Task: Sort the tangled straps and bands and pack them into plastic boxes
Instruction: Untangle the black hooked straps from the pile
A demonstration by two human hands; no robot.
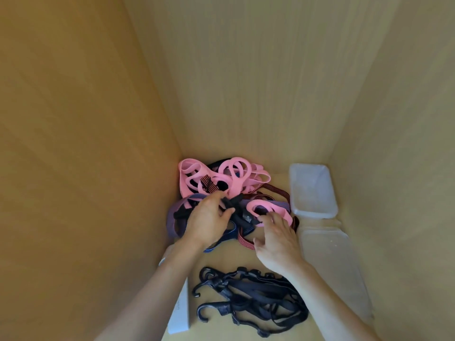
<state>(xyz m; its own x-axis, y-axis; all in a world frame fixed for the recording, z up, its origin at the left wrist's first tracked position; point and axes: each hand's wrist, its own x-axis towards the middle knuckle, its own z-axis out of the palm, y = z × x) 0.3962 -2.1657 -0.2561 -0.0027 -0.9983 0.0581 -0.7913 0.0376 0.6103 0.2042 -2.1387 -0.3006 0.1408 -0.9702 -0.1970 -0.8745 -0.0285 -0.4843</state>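
The left hand (pixel 208 222) pinches a black webbing strap (pixel 232 201) in the back-corner tangled heap of pink and purple elastic bands (pixel 188 183). The right hand (pixel 278 242) touches a pink rubber loop (pixel 283 214), grip unclear. A hard pull may drag the whole knot into the clear plastic box (pixel 312 190) alongside.

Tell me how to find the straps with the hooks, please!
Look on the floor of the pale wooden cupboard, at the edge nearest the person. There lies a bundle of dark flat straps, apart from the tangle of pink and purple elastic bands farther back. Only it has curved black plastic hooks.
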